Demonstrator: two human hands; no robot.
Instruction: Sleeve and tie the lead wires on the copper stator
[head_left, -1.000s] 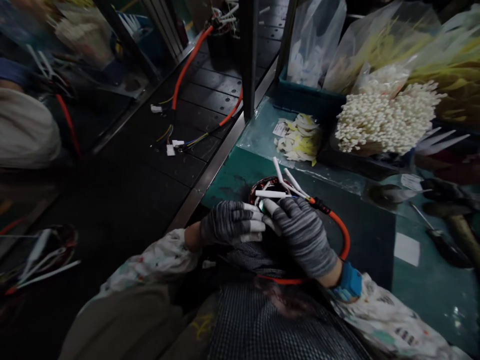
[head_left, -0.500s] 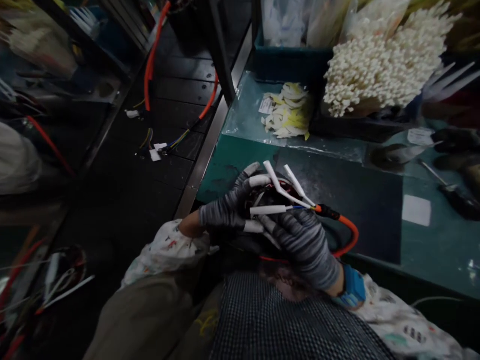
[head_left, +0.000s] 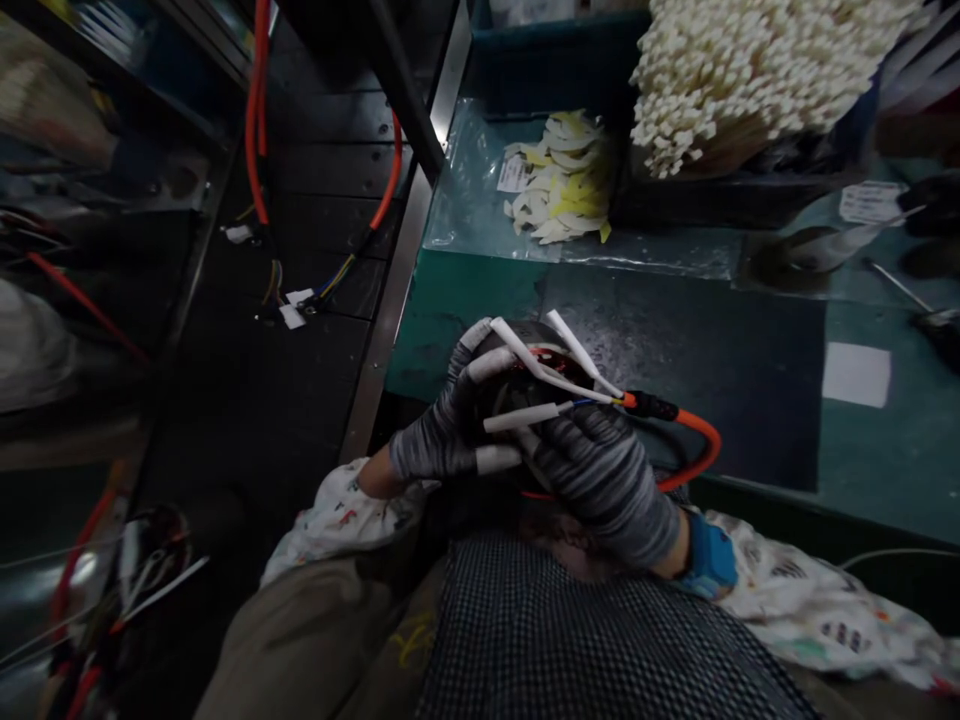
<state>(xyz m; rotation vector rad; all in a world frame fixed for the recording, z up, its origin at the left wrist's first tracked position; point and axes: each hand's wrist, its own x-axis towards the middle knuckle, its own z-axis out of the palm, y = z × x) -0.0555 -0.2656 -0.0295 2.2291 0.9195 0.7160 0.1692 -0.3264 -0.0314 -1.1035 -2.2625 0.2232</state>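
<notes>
Both gloved hands, the left hand (head_left: 442, 425) and the right hand (head_left: 604, 480), hold tight around a round dark motor part (head_left: 525, 385) with white tubes (head_left: 536, 368) and an orange cable (head_left: 694, 450).

I read no legible text here: the white label (head_left: 514, 175) beside the yellow slips (head_left: 559, 180) and the white card (head_left: 856, 374) on the table (head_left: 885, 470) show nothing I can decipher.

Factory assembly workshop: green table (head_left: 885, 450) beside conveyor belt (head_left: 330, 190), bundled white sleeves (head_left: 750, 70) behind the table, wire harnesses (head_left: 300, 300) on the belt.
</notes>
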